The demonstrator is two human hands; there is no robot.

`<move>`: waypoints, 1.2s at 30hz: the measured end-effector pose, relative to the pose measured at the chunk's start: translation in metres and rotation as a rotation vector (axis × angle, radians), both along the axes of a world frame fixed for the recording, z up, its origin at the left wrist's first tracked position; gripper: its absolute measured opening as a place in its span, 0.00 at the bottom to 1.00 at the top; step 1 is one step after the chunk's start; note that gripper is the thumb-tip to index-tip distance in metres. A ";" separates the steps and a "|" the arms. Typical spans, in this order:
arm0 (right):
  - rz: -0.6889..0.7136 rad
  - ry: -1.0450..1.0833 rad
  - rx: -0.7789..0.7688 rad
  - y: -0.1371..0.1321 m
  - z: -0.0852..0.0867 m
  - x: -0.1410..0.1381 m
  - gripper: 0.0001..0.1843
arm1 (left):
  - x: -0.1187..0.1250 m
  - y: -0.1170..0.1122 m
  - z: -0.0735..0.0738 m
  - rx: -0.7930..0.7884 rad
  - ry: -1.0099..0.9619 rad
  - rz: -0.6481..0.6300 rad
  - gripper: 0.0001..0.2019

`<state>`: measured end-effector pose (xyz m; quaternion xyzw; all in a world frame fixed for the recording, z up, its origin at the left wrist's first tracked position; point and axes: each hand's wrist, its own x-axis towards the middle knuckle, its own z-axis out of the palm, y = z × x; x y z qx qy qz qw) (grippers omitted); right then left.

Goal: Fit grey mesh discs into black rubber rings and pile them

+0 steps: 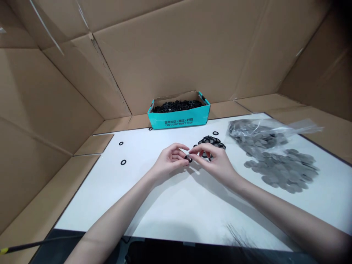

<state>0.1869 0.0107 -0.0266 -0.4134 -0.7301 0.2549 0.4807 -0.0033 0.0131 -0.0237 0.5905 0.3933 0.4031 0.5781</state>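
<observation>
My left hand pinches a small black ring between thumb and fingers, above the white table. The ring is tilted, and a bit of grey shows at its upper side. My right hand meets it from the other side, thumb and forefinger pinched at the ring's edge on what looks like a thin grey disc, mostly hidden by the fingertips. Just behind my right hand lies a pile of black rings with grey centres, partly covered by that hand.
A turquoise box full of black rings stands at the back. Loose grey discs spread on the right, beside a clear plastic bag of more. Several single rings lie on the white table. Cardboard walls surround it.
</observation>
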 end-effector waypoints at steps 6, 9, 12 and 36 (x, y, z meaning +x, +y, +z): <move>0.004 0.000 -0.023 -0.004 -0.003 0.005 0.06 | 0.004 -0.005 0.001 0.025 -0.001 -0.002 0.21; 0.007 0.005 -0.035 -0.005 -0.003 0.006 0.06 | 0.005 -0.006 0.000 0.027 -0.006 -0.009 0.21; 0.023 -0.034 -0.040 -0.005 -0.006 0.007 0.07 | 0.006 -0.007 0.000 0.037 -0.003 -0.027 0.20; 0.153 -0.187 0.038 -0.004 -0.011 0.014 0.14 | 0.009 -0.010 -0.001 0.257 0.129 0.009 0.10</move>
